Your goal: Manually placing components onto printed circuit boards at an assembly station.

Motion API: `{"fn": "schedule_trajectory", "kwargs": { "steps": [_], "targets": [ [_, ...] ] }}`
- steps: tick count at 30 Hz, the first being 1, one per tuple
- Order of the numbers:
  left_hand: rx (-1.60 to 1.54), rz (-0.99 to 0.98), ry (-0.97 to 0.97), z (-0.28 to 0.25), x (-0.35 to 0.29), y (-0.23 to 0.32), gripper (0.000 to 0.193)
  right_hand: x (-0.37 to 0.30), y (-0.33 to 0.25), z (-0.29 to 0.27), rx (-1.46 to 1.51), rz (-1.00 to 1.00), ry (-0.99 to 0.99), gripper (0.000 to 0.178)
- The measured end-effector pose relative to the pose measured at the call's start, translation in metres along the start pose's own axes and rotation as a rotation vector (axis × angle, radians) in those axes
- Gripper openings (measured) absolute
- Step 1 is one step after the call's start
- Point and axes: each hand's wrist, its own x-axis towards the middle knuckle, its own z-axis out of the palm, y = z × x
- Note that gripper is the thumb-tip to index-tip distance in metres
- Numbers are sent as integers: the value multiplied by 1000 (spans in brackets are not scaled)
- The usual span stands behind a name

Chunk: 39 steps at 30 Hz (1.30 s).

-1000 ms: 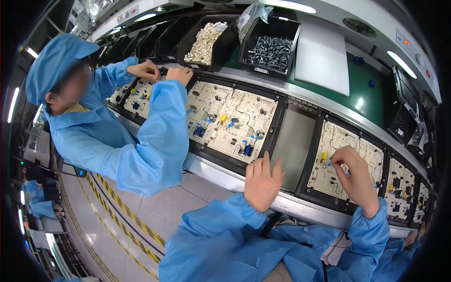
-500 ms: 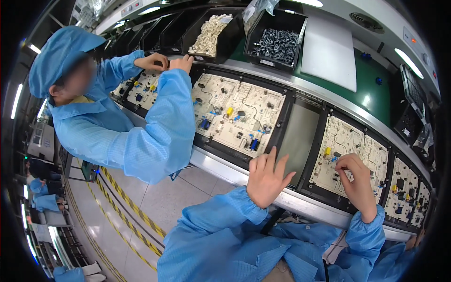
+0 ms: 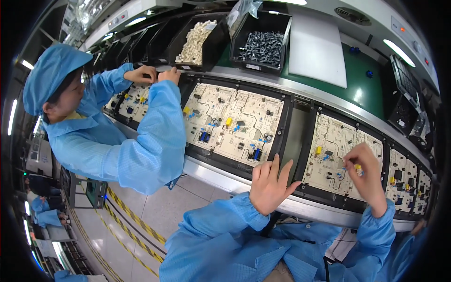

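My left hand [image 3: 271,187] is open, its fingers spread, with the fingertips at the lower right corner of a black-framed circuit board [image 3: 223,152]. Nothing shows in it. My right hand [image 3: 367,176] hovers over the lower right part of another circuit board [image 3: 324,127]. Its thumb and forefinger are pinched together; whatever may be between them is too small to make out. Yellow, blue and black components stand on both cream boards. Part of the right board is hidden behind my right hand.
A co-worker [image 3: 108,141] in blue works at a board on the left. Behind the line stand a bin of white parts [image 3: 223,29] and a bin of dark parts [image 3: 287,37], beside a white sheet [image 3: 317,51]. More framed boards [image 3: 399,181] continue at right.
The gap between the two nearest framed boards has narrowed. My right hand has shifted rightward over its board, still pinched. My left hand stays spread by the frame corner.
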Motion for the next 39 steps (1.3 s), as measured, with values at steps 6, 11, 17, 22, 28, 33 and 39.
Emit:
{"fn": "schedule_trajectory", "kwargs": {
  "steps": [6, 11, 17, 22, 28, 33, 39],
  "targets": [
    [2, -38, -8, -4, 3, 4, 49, 17, 27, -43, 129, 52, 176, 16],
    [-14, -11, -28, -2, 6, 8, 48, 28, 42, -71, 110, 80, 237, 18],
    [32, -27, -39, -3, 0, 11, 46, 61, 84, -150, -363, -91, 613, 19],
    [-19, 8, -82, -3, -1, 18, 42, 63, 154, -265, -484, 137, 934, 17],
    [-92, -11, -103, 10, 3, 33, 38, 72, 201, -291, -761, 271, 745, 13],
    [-98, -35, -101, 3, 2, 40, 34, 77, 197, -306, -781, 197, 509, 14],
    [-199, -90, -131, 1, 3, 40, 27, 74, 197, -312, -799, 92, 354, 13]
  ]
}}
